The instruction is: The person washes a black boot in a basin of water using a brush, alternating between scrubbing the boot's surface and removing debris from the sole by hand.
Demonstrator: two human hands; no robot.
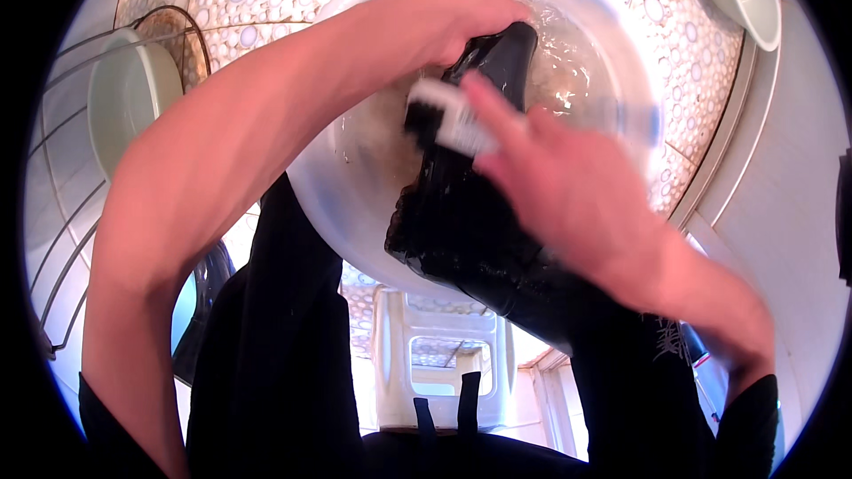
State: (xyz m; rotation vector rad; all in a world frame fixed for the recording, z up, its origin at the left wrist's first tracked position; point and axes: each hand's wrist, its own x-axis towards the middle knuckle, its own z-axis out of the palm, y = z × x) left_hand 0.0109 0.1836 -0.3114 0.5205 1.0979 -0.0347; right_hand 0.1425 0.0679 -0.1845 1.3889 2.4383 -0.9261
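Across a floor point(683, 44) of pebble-patterned tiles, with a pale wall point(781, 124) rising on the right, lies a wide white basin point(621, 35) with glinting water point(568, 80) in it. A white plastic stool point(506, 364) shows between the knees, close to the basin's near edge. A pale green tub point(133, 111) sits off to the left, another pale tub point(745, 0) at the upper right.

The black boot point(470, 213) is over the basin, between the 2 hands. Its foot slants from the heel at lower left up to the toe, away from the body; its shaft runs back toward the right thigh. The left hand point(488, 22) is at the far end, curled around the toe, its fingertips hidden. The right hand point(568, 177) is nearer the body, above the boot, fingers closed on a brush point(461, 124) with 1 finger stretched along it. Its dark bristles face left; blur hides whether they touch the boot.
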